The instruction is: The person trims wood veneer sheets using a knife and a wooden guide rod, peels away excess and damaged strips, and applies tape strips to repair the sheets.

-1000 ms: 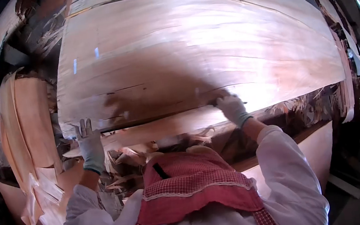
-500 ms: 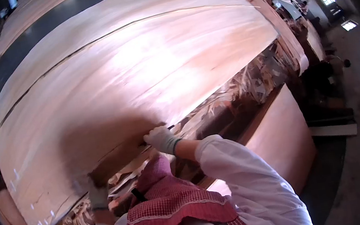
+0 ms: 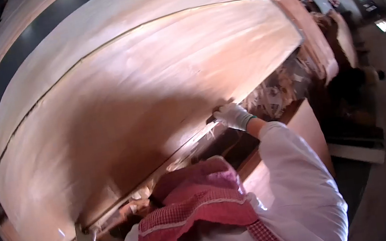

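Note:
A large pale wood veneer sheet (image 3: pixel 162 80) spreads before me, with a long dark seam across its far part. My right hand (image 3: pixel 233 116), in a whitish glove, is closed at the sheet's near edge. A small dark tool (image 3: pixel 211 118) pokes out at its fingertips; its exact kind is unclear. Far to the left, my gloved left hand (image 3: pixel 86 238) touches the same edge near the sheet's corner. Its thumb and fingers look apart, though shadow hides part of them. Between the hands, a narrow gap and torn veneer scraps (image 3: pixel 140 198) run along the edge.
Veneer scraps (image 3: pixel 274 96) are heaped under the edge at right. An upright wooden panel (image 3: pixel 300 134) stands close to my right arm. More veneer pieces (image 3: pixel 301 29) hang beyond the sheet's right end. A dark band (image 3: pixel 35 32) crosses behind the sheet.
My right hand has slid right and away along the sheet's edge. My left hand has shifted left and down toward the corner. The brownish strip between them is no longer distinct.

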A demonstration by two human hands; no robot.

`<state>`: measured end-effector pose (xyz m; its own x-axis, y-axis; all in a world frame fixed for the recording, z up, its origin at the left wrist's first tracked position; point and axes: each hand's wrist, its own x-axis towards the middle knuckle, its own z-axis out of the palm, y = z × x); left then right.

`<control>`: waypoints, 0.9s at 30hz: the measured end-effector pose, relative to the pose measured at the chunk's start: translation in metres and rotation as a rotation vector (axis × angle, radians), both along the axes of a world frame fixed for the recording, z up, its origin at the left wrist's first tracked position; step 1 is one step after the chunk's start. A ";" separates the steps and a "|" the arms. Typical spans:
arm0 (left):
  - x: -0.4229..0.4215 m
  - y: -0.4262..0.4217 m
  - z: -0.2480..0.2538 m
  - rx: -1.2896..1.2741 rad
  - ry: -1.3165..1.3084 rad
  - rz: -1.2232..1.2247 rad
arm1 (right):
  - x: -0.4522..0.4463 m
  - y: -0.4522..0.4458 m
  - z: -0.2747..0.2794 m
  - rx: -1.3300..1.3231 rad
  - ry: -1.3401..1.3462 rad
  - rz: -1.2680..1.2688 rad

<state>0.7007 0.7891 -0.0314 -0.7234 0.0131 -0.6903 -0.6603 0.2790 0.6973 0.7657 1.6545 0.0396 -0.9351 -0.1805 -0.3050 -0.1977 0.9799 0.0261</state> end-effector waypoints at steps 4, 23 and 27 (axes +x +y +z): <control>0.019 0.267 0.150 -0.592 0.337 -0.738 | -0.001 -0.003 0.023 -0.005 -0.004 0.029; 0.071 0.750 -0.027 0.316 0.217 0.103 | 0.053 0.463 0.020 0.066 -0.006 0.103; 0.071 0.745 -0.048 0.450 0.123 0.689 | 0.057 0.557 0.028 0.099 -0.028 0.152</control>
<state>0.7715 1.5342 -0.0790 -0.7406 -0.2041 -0.6402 -0.4929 -0.4824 0.7241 0.8228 2.2118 0.0679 -0.8903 -0.2869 -0.3536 -0.3453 0.9316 0.1136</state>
